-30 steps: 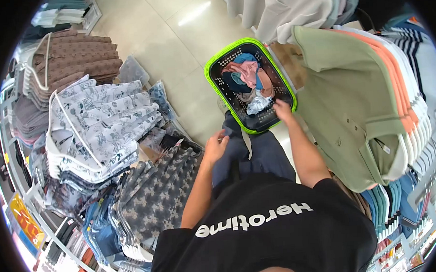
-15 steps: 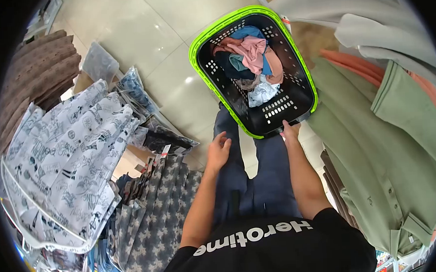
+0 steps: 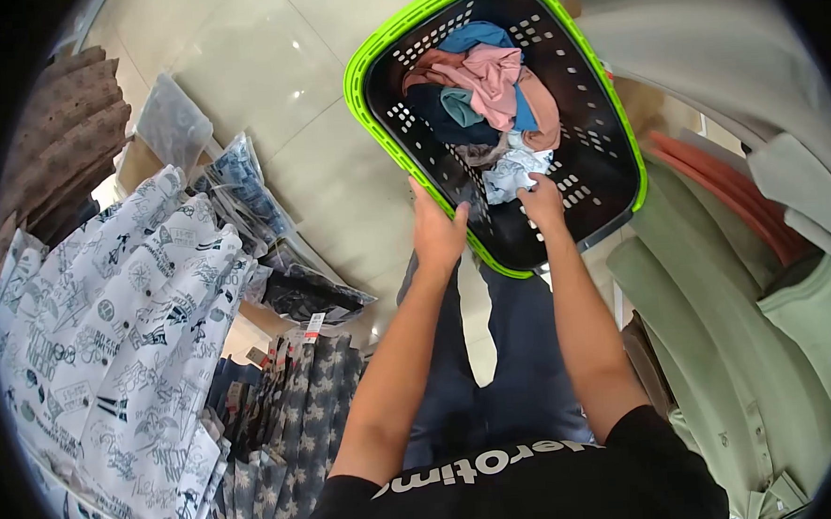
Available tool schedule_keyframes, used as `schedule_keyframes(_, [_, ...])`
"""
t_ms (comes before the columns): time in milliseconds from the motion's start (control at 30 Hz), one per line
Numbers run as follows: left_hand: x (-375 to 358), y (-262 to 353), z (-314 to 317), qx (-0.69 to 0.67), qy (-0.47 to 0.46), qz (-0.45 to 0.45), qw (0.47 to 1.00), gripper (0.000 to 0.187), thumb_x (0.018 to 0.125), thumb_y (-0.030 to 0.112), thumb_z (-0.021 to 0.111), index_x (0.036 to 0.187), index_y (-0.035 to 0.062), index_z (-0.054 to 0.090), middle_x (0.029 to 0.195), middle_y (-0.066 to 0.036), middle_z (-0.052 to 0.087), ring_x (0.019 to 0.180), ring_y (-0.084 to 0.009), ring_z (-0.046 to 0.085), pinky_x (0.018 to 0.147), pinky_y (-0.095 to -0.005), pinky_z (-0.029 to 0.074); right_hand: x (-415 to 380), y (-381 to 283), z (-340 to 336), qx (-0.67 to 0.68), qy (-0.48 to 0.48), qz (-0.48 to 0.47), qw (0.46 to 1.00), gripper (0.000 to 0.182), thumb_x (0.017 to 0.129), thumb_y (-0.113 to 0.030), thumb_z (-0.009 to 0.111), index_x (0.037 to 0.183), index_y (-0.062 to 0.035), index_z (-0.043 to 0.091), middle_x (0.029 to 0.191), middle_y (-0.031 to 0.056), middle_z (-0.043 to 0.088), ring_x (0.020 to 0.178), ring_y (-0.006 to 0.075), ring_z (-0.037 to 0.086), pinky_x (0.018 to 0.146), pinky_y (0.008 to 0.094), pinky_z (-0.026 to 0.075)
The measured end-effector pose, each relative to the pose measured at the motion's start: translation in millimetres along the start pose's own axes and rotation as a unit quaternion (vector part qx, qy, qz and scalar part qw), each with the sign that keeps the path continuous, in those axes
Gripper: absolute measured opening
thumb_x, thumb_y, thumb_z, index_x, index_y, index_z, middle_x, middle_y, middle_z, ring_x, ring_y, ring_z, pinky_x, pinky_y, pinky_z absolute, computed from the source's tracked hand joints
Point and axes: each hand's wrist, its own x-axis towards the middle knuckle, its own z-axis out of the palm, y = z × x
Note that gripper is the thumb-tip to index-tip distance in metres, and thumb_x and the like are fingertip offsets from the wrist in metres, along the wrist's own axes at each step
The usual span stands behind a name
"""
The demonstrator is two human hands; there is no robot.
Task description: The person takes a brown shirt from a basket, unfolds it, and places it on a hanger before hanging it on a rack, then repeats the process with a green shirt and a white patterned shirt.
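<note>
A black plastic basket with a bright green rim (image 3: 360, 65) fills the upper middle of the view. It holds crumpled clothes: a pink garment (image 3: 492, 75), a blue one (image 3: 475, 36) and a pale printed cloth (image 3: 512, 168). My left hand (image 3: 438, 232) grips the basket's near rim. My right hand (image 3: 542, 203) reaches inside the basket, fingers touching the pale printed cloth; whether it grips the cloth is unclear.
White printed shirts on hangers (image 3: 109, 323) and star-patterned grey garments (image 3: 283, 426) crowd the left. Green and orange polo shirts (image 3: 720, 337) hang at the right. Bagged clothes (image 3: 243, 189) lie on the tiled floor (image 3: 265, 70) at upper left.
The basket has come closer and higher in view. My left hand rose from my thigh to the basket rim. My right hand moved from the rim into the basket.
</note>
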Motion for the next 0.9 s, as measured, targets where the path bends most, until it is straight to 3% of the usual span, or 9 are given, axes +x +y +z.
schedule_keyframes(167, [14, -9, 4, -0.095, -0.07, -0.056, 0.991, 0.105, 0.084, 0.023, 0.071, 0.154, -0.0008, -0.003, 0.12, -0.032, 0.06, 0.104, -0.0481, 0.061, 0.089, -0.0502, 0.049, 87, 34, 73, -0.164, -0.054, 0.025, 0.985, 0.112, 0.07, -0.037, 0.083, 0.157, -0.0208, 0.015, 0.153, 0.0265, 0.032, 0.137, 0.0451, 0.037, 0.106, 0.049, 0.042])
schedule_keyframes(267, [15, -8, -3, -0.112, -0.101, -0.074, 0.986, 0.106, 0.085, 0.023, 0.071, 0.154, 0.0007, -0.006, 0.116, -0.032, 0.062, 0.101, -0.0494, 0.062, 0.087, -0.0514, 0.05, 118, 55, 104, -0.247, -0.093, -0.051, 0.963, 0.064, 0.071, -0.033, 0.081, 0.126, -0.0056, 0.062, 0.123, 0.0256, 0.061, 0.118, 0.0404, 0.056, 0.099, 0.0462, 0.047])
schedule_keyframes(300, [17, -8, -4, -0.108, -0.109, -0.092, 0.984, 0.106, 0.085, 0.023, 0.071, 0.154, 0.0013, -0.007, 0.114, -0.032, 0.063, 0.101, -0.0496, 0.062, 0.087, -0.0512, 0.05, 123, 60, 117, -0.248, -0.102, -0.055, 0.962, 0.064, 0.071, -0.033, 0.081, 0.126, -0.0056, 0.062, 0.123, 0.0256, 0.061, 0.118, 0.0404, 0.056, 0.099, 0.0462, 0.047])
schedule_keyframes(400, [16, -5, -7, -0.117, -0.103, -0.078, 0.985, 0.107, 0.085, 0.024, 0.071, 0.153, 0.0005, -0.007, 0.108, -0.032, 0.064, 0.097, -0.0505, 0.063, 0.086, -0.0526, 0.05, 110, 65, 113, -0.238, -0.14, -0.16, 0.948, 0.031, 0.071, -0.026, 0.077, 0.084, 0.0004, 0.068, 0.086, 0.023, 0.067, 0.084, 0.0355, 0.068, 0.076, 0.0452, 0.052])
schedule_keyframes(533, [17, -9, -1, -0.084, -0.107, -0.088, 0.987, 0.111, 0.085, 0.03, 0.072, 0.154, 0.0046, -0.011, 0.106, -0.032, 0.065, 0.097, -0.0484, 0.064, 0.085, -0.0516, 0.05, 28, 17, 37, -0.053, -0.152, -0.167, 0.973, 0.032, 0.073, -0.023, 0.072, 0.087, 0.004, 0.065, 0.084, 0.022, 0.067, 0.083, 0.0338, 0.067, 0.072, 0.0409, 0.051])
schedule_keyframes(633, [8, 2, -12, -0.049, -0.092, -0.107, 0.989, 0.101, 0.086, 0.033, 0.071, 0.156, 0.0082, 0.003, 0.105, -0.03, 0.066, 0.097, -0.0477, 0.064, 0.085, -0.0508, 0.051, -45, -5, -31, 0.105, -0.216, -0.163, 0.957, 0.016, 0.078, -0.014, 0.064, 0.081, 0.0017, 0.06, 0.073, 0.004, 0.057, 0.072, 0.0126, 0.053, 0.066, 0.0314, 0.044])
schedule_keyframes(733, [-16, -18, -2, 0.005, -0.078, -0.103, 0.992, 0.087, 0.086, 0.044, 0.069, 0.152, 0.0079, 0.025, 0.103, -0.026, 0.068, 0.095, -0.0455, 0.065, 0.086, -0.0466, 0.051, -116, -8, -82, 0.211, -0.25, -0.184, 0.927, 0.007, 0.081, -0.006, 0.06, 0.084, 0.0008, 0.062, 0.08, -0.0015, 0.058, 0.078, 0.0071, 0.052, 0.069, 0.0279, 0.045])
schedule_keyframes(833, [-60, -2, -20, -0.29, -0.275, -0.28, 0.873, 0.077, 0.089, 0.062, 0.059, 0.142, 0.0082, 0.046, 0.111, -0.014, 0.069, 0.099, -0.0333, 0.067, 0.088, -0.04, 0.051, -196, -40, -125, 0.262, -0.333, -0.183, 0.887, 0.008, 0.081, -0.005, 0.061, 0.086, 0.0012, 0.062, 0.08, -0.0009, 0.059, 0.077, 0.0072, 0.052, 0.069, 0.0276, 0.045])
schedule_keyframes(900, [-101, 42, -47, -0.583, -0.331, -0.34, 0.659, 0.071, 0.093, 0.065, 0.05, 0.138, 0.0095, 0.052, 0.126, -0.008, 0.064, 0.109, -0.0236, 0.063, 0.092, -0.0368, 0.051, -234, -44, -135, 0.201, -0.396, -0.256, 0.859, 0.007, 0.079, -0.005, 0.06, 0.085, 0.0, 0.061, 0.077, 0.0, 0.058, 0.075, 0.007, 0.051, 0.067, 0.0271, 0.044])
